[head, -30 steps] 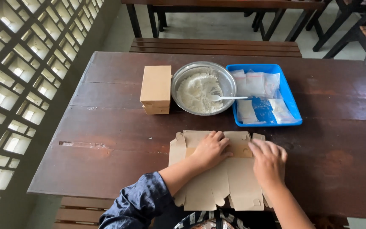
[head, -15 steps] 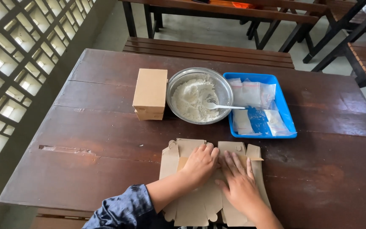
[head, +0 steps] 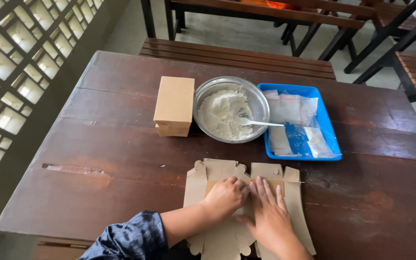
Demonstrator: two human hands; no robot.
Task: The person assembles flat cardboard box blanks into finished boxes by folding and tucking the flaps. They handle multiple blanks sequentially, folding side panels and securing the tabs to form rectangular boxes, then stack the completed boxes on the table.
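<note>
Dark wooden table [head: 97, 192] — we're pressing both hands, left hand [head: 225, 195] and right hand [head: 268, 216], flat on the unfolded cardboard box [head: 292, 202], gripping nothing, just in front of the flour bowl [head: 230, 114].

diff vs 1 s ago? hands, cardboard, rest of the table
The right hand slid left across the flat cardboard blank to meet the left hand at its middle; both press it flat. Nothing was picked up or released. The closed cardboard box, flour bowl, spoon and blue tray stayed put.
</note>
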